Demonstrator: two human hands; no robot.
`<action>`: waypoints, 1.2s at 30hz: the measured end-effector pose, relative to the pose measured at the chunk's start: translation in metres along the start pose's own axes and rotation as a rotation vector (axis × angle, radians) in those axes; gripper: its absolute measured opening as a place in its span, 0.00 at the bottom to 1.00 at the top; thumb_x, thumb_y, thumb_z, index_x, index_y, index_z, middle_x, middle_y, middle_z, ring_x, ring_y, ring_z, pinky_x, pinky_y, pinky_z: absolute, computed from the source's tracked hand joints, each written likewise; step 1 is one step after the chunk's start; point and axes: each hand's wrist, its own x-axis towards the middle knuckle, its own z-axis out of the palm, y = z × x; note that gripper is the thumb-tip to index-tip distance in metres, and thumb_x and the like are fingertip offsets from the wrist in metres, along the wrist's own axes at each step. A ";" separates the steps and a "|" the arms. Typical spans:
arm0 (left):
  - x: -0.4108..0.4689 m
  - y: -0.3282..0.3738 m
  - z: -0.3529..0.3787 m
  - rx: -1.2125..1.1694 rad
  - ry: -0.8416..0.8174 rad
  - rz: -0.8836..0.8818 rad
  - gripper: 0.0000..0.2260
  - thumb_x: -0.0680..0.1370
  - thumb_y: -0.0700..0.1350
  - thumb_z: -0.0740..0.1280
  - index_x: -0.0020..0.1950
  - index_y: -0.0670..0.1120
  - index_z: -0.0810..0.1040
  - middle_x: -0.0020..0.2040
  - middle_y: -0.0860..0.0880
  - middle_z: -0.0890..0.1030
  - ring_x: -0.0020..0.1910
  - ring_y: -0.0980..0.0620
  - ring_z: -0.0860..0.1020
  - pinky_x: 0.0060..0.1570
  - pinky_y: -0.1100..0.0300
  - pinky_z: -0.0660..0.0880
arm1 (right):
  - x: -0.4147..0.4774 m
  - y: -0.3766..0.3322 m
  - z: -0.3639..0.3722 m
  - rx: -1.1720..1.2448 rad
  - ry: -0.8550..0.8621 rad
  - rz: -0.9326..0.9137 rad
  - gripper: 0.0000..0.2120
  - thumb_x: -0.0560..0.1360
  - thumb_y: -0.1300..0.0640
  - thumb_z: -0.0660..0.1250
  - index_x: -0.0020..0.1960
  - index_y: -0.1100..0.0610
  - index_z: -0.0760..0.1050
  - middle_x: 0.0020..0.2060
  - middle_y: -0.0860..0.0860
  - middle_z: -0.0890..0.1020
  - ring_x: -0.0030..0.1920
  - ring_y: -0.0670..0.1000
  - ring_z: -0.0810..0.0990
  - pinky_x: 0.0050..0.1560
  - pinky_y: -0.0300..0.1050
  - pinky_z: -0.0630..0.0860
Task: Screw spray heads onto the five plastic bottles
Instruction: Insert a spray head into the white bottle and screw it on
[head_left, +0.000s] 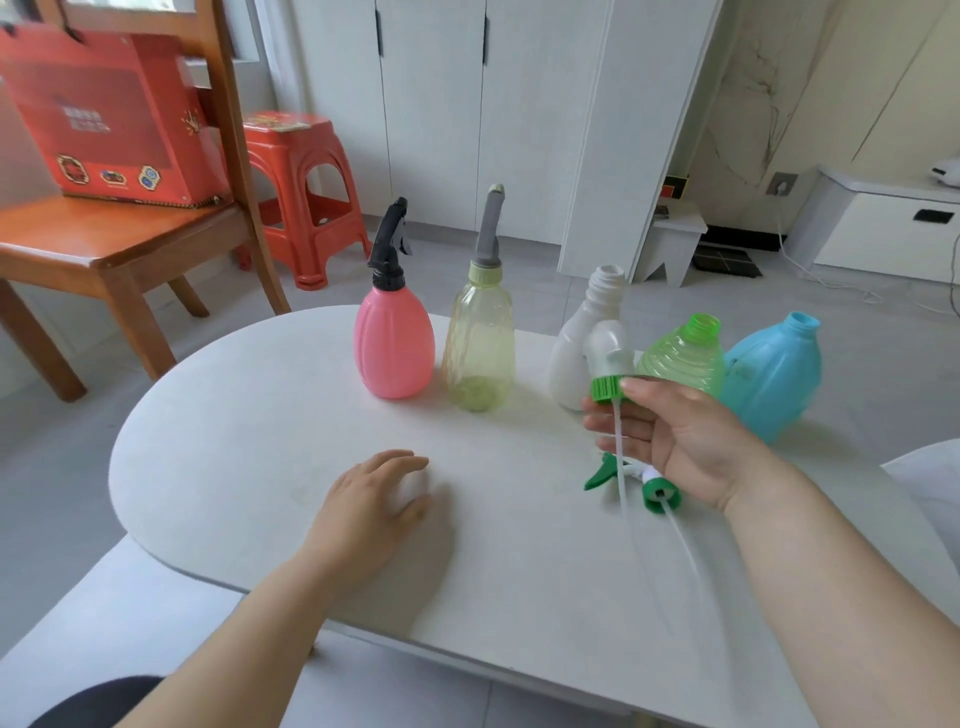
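Vertically, spray head (609, 375) (tube (621, 462) down), right hand (675, 441)

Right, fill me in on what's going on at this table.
A person is fitting spray heads to plastic bottles. The right hand holds a green-collared spray head, tube dangling, near the white bottle. The left hand rests on the table, fingers curled; whether it covers anything is unclear. The pink bottle and yellow bottle already wear heads; the white bottle, green bottle and blue bottle stand open. A second spray head lies on the table.
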 end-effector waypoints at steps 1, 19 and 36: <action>-0.002 0.004 -0.001 -0.064 0.021 -0.007 0.14 0.74 0.47 0.65 0.60 0.50 0.74 0.63 0.52 0.74 0.59 0.54 0.72 0.59 0.64 0.63 | -0.002 0.000 -0.004 0.043 -0.002 -0.039 0.08 0.75 0.63 0.57 0.42 0.59 0.74 0.30 0.50 0.85 0.33 0.47 0.83 0.33 0.39 0.80; 0.107 0.155 0.017 -0.343 0.099 0.109 0.23 0.73 0.43 0.66 0.67 0.46 0.65 0.66 0.50 0.69 0.60 0.57 0.68 0.57 0.63 0.63 | -0.010 0.019 -0.065 0.242 0.023 -0.214 0.13 0.73 0.70 0.54 0.43 0.57 0.73 0.29 0.49 0.84 0.35 0.47 0.83 0.39 0.37 0.80; 0.156 0.163 0.052 -0.432 0.053 -0.080 0.39 0.67 0.48 0.73 0.71 0.48 0.54 0.66 0.48 0.70 0.59 0.51 0.70 0.51 0.60 0.65 | -0.009 0.026 -0.067 0.234 -0.003 -0.214 0.11 0.61 0.54 0.64 0.42 0.56 0.75 0.39 0.54 0.80 0.35 0.47 0.83 0.35 0.36 0.78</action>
